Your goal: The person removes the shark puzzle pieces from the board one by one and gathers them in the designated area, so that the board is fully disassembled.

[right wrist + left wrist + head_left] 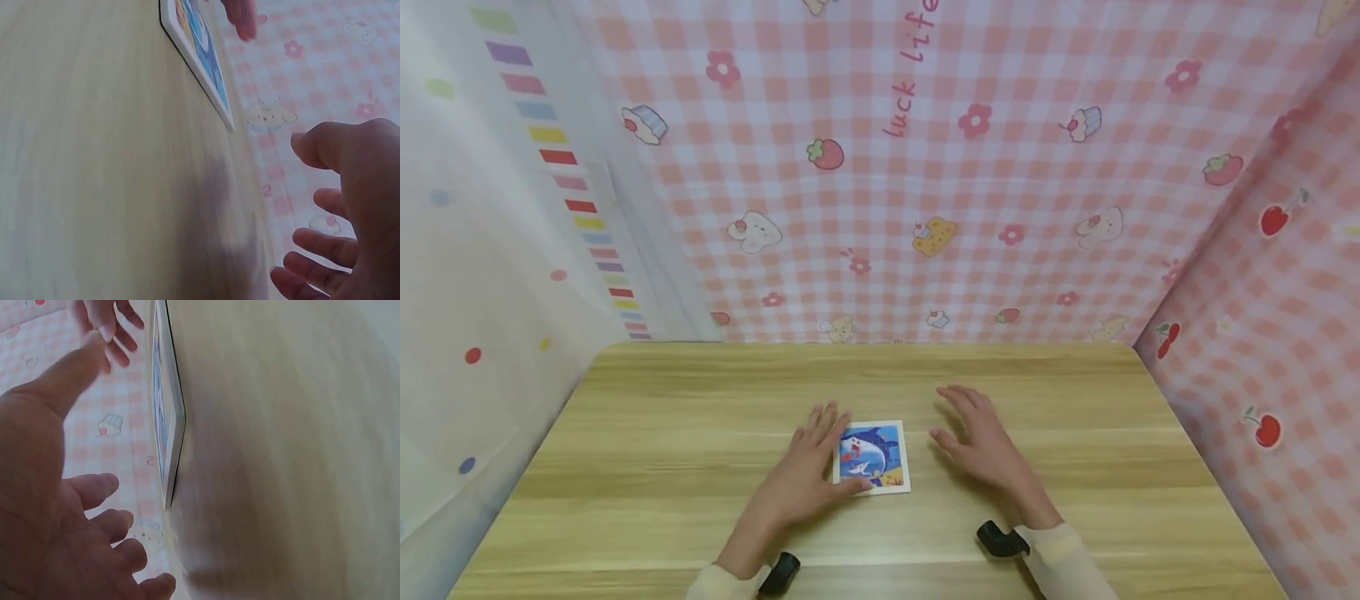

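A square picture board (872,454) with a white border lies flat on the wooden table; its picture shows a blue-and-white sea animal on blue. My left hand (808,475) is spread over its left side, thumb above the lower edge. In the left wrist view the left hand (81,506) appears raised a little off the board (169,406), its fingers relaxed. To the right of the board my right hand (981,442) hovers over the table, holding nothing. The right wrist view shows the right hand (337,231) with loosely bent fingers, apart from the board (200,50).
The wood-grain table (700,392) reaches back to a pink checked cloth (880,192) hung behind it. A white dotted cloth (490,333) hangs at the left, and a checked cherry-print cloth (1285,333) at the right. Black bands (1002,540) are on both wrists.
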`<action>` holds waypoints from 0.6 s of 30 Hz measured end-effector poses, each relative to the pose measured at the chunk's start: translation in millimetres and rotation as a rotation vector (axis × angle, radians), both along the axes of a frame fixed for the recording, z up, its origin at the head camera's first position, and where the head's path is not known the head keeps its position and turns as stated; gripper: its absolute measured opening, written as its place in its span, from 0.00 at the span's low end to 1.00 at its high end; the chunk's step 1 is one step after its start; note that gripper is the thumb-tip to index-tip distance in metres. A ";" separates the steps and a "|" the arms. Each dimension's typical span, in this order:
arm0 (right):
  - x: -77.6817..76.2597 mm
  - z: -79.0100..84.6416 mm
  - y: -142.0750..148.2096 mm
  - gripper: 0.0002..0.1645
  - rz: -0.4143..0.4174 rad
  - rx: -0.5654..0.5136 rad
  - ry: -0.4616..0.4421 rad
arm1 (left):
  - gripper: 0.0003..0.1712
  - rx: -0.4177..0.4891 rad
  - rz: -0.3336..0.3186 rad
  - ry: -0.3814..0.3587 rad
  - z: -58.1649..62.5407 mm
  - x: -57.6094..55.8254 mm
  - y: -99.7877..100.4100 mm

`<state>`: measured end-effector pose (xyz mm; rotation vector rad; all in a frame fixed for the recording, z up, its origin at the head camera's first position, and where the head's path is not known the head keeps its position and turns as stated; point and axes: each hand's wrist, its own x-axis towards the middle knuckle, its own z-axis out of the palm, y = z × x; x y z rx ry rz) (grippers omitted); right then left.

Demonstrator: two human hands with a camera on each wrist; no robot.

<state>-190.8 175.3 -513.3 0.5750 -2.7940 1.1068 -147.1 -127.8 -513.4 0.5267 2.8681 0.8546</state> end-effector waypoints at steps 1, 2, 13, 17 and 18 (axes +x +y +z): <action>-0.3 -0.7 -3.4 0.39 0.001 -0.003 -0.004 | 0.61 0.006 -0.010 0.002 -0.2 0.5 1.1; -0.4 -1.5 -6.7 0.38 0.000 -0.006 -0.013 | 0.61 0.006 -0.018 -0.001 -0.3 1.0 2.0; -3.7 -7.7 -33.0 0.29 -0.004 -0.031 -0.065 | 0.50 0.029 -0.144 0.015 -0.9 4.3 16.3; -5.5 -11.4 -40.0 0.24 0.010 -0.040 -0.059 | 0.48 0.030 -0.164 -0.020 0.1 5.9 20.0; -5.9 -12.5 -42.0 0.23 0.016 -0.039 -0.061 | 0.47 0.029 -0.168 -0.028 0.1 6.5 20.6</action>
